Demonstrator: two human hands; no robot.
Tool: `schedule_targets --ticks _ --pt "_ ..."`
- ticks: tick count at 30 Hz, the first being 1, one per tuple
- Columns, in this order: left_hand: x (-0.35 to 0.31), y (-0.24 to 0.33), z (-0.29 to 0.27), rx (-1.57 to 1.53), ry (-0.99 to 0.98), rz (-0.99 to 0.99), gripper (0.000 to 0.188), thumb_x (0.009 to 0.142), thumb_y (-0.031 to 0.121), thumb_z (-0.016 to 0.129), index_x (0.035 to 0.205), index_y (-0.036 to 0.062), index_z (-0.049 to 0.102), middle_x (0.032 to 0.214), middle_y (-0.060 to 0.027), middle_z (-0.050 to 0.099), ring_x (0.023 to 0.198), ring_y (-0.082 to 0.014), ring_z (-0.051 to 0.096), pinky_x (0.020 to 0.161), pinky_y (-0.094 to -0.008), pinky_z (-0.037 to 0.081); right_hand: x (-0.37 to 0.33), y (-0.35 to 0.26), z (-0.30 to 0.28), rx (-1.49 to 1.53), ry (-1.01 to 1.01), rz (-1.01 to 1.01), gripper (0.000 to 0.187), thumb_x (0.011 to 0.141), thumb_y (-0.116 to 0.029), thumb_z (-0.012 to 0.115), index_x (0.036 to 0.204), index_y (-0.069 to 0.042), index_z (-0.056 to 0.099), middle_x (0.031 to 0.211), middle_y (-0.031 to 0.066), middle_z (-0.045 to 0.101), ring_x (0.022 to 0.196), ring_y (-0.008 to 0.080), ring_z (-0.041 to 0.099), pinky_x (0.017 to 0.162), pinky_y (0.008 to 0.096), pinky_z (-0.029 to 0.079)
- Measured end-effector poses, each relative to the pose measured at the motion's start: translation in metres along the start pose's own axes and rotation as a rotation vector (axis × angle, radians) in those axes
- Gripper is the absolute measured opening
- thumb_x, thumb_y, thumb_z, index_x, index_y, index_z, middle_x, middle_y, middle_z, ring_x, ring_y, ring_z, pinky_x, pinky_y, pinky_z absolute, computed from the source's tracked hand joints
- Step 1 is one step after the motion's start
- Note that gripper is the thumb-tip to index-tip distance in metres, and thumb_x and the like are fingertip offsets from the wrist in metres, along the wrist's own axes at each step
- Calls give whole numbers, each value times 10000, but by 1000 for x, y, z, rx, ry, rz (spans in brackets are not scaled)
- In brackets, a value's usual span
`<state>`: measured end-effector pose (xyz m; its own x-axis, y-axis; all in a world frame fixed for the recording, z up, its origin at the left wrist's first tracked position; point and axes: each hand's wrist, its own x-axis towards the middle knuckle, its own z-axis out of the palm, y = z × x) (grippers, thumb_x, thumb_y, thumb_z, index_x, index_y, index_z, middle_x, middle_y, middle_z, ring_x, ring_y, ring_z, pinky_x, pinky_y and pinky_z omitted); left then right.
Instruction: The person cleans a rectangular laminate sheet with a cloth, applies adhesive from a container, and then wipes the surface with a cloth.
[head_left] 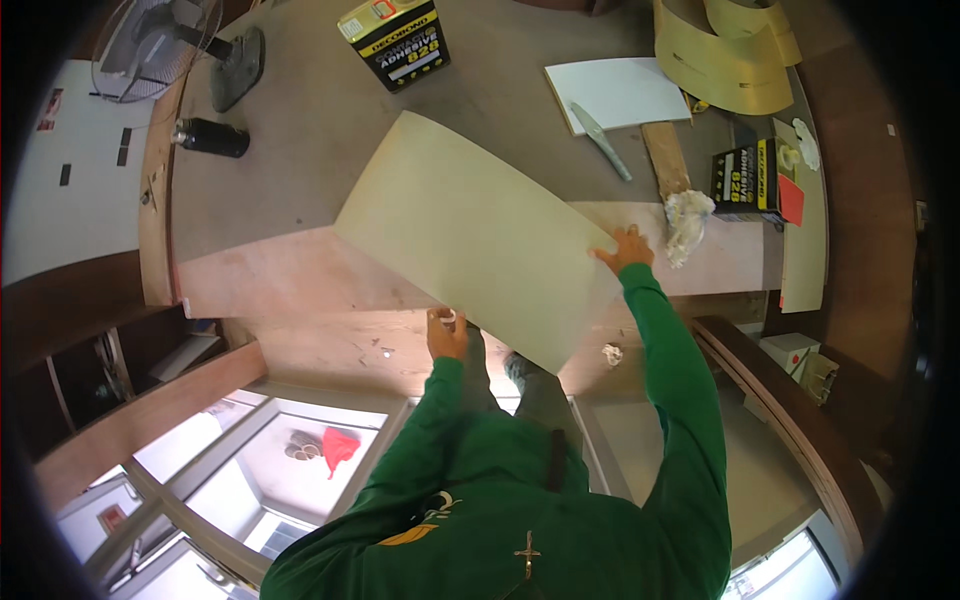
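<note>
A large pale cream sheet lies aslant across the near edge of the workbench, its lower corner reaching out past the edge over my legs. My right hand grips the sheet's right edge, the thumb toward its face. At the near left edge my left hand is closed, with curled fingers at the sheet's border. Just beyond my right hand lies a crumpled white rag, against the end of a flat wooden strip. What lies under the sheet is hidden.
A black-and-yellow can stands at the back, a second can at the right. White board, grey-green tapered tool and curled yellowish sheet lie far right. A black bottle and fan are left.
</note>
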<state>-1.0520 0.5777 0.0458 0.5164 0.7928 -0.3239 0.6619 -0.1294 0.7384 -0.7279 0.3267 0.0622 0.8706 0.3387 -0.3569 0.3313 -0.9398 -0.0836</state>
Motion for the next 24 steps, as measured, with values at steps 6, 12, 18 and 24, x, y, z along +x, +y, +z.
schedule_targets --ticks 6,12,18,24 --pt "265 92 -55 226 -95 666 434 817 74 695 1220 31 541 1171 -192 565 1116 -367 549 951 -424 468 7 -18 -28 -9 -113 95 731 669 -617 804 1176 -111 657 1251 155 532 1184 378 533 876 520 533" --pt "462 184 -48 585 -642 928 736 727 213 803 1389 174 484 1391 -154 483 1295 -381 447 1095 -483 389 23 -28 -31 -2 -202 146 715 665 -622 802 1137 -108 647 1186 129 557 1160 359 547 856 510 536" --pt "507 218 -17 855 -947 850 631 665 372 843 1215 157 619 1242 -104 612 1264 -316 491 1020 -458 449 25 -26 -29 -6 -248 215 720 667 -609 798 1177 -130 631 1232 136 550 1175 362 528 888 522 517" --pt "503 254 -6 1040 -1028 750 591 591 413 867 1038 112 622 973 -111 681 952 -303 645 835 -414 503 25 -26 -27 -28 -244 217 733 661 -636 791 1145 -109 630 1182 129 561 1116 363 549 843 510 533"
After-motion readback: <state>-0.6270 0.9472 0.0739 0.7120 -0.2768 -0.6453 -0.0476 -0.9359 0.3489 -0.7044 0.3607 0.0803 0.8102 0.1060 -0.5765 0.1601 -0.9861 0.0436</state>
